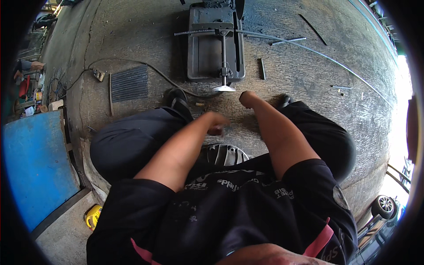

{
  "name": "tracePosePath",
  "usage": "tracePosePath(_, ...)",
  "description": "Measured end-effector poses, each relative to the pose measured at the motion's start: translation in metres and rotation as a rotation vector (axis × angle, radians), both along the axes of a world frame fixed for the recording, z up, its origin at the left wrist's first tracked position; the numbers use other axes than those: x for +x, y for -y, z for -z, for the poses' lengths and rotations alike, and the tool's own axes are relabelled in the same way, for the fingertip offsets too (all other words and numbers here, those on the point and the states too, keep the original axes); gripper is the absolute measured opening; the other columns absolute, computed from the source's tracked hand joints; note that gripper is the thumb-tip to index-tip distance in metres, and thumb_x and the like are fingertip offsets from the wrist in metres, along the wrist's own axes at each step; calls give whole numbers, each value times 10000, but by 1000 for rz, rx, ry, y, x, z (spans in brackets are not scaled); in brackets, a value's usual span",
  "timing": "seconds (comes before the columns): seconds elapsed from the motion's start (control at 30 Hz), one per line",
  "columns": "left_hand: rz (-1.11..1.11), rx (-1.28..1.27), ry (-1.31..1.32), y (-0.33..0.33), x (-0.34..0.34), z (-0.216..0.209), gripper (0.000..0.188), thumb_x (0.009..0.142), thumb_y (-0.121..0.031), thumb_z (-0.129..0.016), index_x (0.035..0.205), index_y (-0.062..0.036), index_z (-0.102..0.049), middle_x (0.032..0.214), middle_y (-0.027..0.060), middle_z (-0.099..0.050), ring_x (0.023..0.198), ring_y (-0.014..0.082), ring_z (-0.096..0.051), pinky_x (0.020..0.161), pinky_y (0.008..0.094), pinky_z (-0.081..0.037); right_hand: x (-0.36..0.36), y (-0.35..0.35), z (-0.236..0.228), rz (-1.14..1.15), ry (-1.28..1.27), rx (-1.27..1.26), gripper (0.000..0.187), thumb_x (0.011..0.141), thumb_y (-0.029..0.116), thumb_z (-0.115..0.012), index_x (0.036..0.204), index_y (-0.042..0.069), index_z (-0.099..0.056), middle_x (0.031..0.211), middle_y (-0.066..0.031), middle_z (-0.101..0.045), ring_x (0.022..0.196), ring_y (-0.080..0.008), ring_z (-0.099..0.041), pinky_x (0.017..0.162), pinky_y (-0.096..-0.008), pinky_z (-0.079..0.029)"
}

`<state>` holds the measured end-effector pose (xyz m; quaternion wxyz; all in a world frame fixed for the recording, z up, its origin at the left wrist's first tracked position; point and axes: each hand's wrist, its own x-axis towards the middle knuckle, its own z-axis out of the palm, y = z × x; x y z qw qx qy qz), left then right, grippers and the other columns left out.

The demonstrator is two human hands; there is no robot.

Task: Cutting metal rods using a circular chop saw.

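A dark metal cut-off saw base [193, 62] lies on the floor ahead of me. Its clamp screw [224, 51] points toward me and ends in a pale handle [224, 88]. Across the clamp runs a long thin grey rod [309, 48], curving away to the right. My right hand [249, 100] is just right of the handle and apart from it, its fingers curled; whatever they hold is hidden. Nearer my body, my left hand [216, 123] hangs over the floor, smeared by motion, so its grip is unclear.
Dark cut bars [129, 83] lie in a row at left, beside a cable [132, 59]. Loose pieces [263, 69] are scattered right of the saw. A blue panel [37, 163] and a yellow tape measure [92, 216] are at far left. My legs flank the work area.
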<state>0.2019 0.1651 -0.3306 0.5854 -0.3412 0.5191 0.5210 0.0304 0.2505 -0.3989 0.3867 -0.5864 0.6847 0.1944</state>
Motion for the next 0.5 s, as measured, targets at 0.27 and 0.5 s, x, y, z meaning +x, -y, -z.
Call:
tracePosePath(0.27,-378,-771,-185,69,-9,13,395,787,-341,-494,765,14,-666,713,161,-663,631,246,-653,635,374,-523,28,17,-92,386,605,635,237,855,243,-512,919,92,-684,856,-68,-685,696,-179,-638,599,-389,-523)
tracePosePath(0.5,-1531,-759,-420,195,-49,-1,206,801,-227,-578,681,-62,-550,594,25,-525,441,141,-490,394,278,-391,38,137,-128,397,339,-700,266,830,236,-530,918,29,-673,913,-120,-674,721,-205,-647,639,-352,-504)
